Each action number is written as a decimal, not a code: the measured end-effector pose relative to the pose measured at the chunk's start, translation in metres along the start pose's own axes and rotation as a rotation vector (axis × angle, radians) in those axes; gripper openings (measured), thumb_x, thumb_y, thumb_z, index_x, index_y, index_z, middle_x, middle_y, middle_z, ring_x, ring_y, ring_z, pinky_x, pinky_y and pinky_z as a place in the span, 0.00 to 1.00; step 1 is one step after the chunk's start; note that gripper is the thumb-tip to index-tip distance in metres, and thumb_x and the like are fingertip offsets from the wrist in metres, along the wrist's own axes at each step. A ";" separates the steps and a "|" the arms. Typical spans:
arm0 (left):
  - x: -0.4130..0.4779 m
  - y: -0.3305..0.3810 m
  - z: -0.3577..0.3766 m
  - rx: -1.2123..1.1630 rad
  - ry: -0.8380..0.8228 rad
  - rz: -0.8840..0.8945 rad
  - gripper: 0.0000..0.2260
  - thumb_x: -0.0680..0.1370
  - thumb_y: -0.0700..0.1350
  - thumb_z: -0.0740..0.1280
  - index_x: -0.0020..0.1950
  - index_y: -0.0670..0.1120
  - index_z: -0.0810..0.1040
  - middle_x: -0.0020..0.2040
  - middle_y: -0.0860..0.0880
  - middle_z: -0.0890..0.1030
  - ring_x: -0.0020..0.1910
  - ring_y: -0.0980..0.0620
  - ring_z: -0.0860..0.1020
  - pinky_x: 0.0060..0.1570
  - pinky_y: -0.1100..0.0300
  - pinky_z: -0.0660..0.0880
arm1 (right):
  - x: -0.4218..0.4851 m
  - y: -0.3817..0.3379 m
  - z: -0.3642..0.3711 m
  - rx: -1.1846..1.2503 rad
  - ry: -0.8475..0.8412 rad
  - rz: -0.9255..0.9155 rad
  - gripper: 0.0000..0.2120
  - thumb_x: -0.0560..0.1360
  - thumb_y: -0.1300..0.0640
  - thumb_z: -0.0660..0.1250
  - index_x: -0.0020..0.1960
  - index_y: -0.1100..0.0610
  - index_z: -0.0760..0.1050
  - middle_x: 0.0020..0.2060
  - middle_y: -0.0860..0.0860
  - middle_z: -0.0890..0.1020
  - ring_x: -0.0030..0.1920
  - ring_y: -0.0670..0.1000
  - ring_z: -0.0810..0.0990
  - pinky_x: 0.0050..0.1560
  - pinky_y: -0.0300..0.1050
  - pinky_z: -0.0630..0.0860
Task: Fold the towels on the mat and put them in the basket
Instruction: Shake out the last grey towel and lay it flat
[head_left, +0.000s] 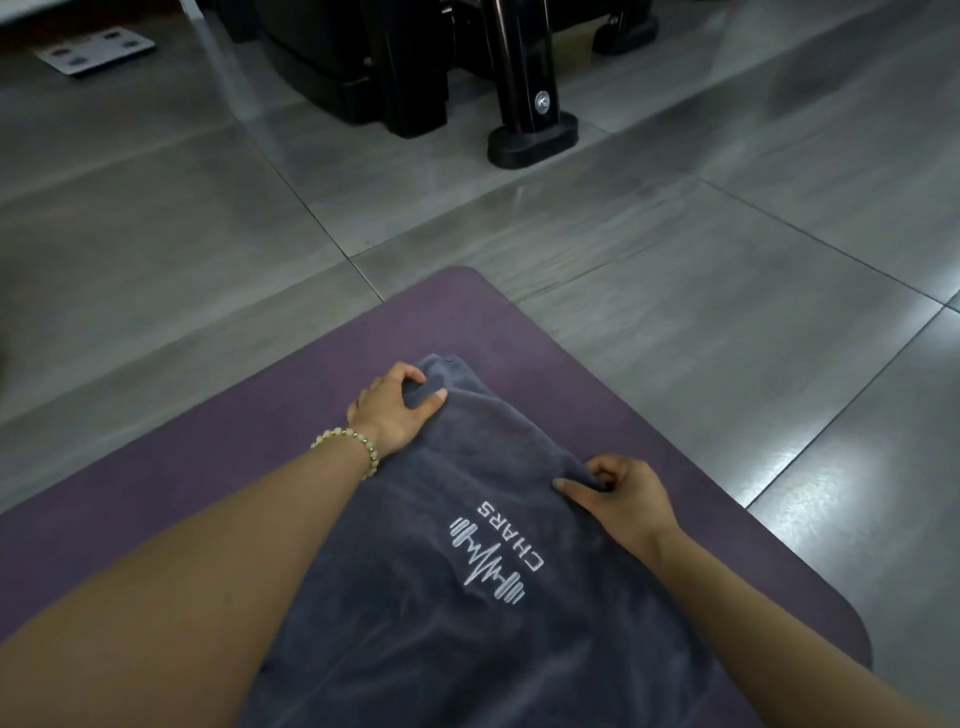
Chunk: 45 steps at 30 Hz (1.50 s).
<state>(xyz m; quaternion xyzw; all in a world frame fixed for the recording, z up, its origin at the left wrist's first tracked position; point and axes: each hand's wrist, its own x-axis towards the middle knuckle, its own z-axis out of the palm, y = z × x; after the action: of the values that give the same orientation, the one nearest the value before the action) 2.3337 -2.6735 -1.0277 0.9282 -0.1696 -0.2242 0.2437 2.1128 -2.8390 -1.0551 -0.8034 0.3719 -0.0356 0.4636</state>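
Observation:
A dark grey towel (415, 597) with a white barbell logo and lettering lies spread on the purple mat (182, 478). My left hand (397, 410), with a bead bracelet at the wrist, pinches the towel's far left corner. My right hand (621, 499) pinches the towel's far right corner between thumb and fingers. Both corners are slightly bunched under the fingers. No basket is in view.
Grey floor tiles (675, 260) surround the mat. Black exercise equipment (415, 67) with a post and foot (530, 140) stands beyond the mat at the top. A flat bathroom scale (96, 52) lies at the top left.

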 end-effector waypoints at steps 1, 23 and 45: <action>0.000 0.002 -0.003 -0.002 -0.015 0.000 0.16 0.74 0.61 0.65 0.57 0.56 0.68 0.66 0.50 0.73 0.66 0.46 0.71 0.68 0.50 0.61 | 0.000 0.001 0.001 0.011 0.001 -0.003 0.20 0.68 0.50 0.76 0.30 0.57 0.67 0.25 0.50 0.69 0.28 0.48 0.65 0.31 0.41 0.64; -0.050 0.025 -0.020 -0.346 -0.098 0.119 0.10 0.79 0.46 0.65 0.39 0.46 0.73 0.40 0.43 0.76 0.41 0.49 0.72 0.45 0.56 0.71 | -0.102 0.068 -0.079 0.328 -0.156 0.240 0.05 0.72 0.61 0.72 0.40 0.63 0.82 0.29 0.49 0.80 0.34 0.46 0.77 0.33 0.34 0.75; -0.101 0.033 -0.066 -0.334 0.056 0.267 0.11 0.79 0.45 0.65 0.37 0.46 0.72 0.32 0.51 0.72 0.30 0.58 0.69 0.28 0.74 0.65 | -0.106 0.032 -0.062 0.213 -0.252 0.273 0.23 0.68 0.47 0.75 0.48 0.68 0.81 0.43 0.56 0.85 0.43 0.51 0.83 0.46 0.42 0.81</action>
<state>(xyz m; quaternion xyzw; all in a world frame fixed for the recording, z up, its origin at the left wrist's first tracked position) 2.2746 -2.6327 -0.9249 0.8503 -0.2446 -0.1890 0.4260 1.9940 -2.8260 -1.0140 -0.6903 0.4104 0.0891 0.5892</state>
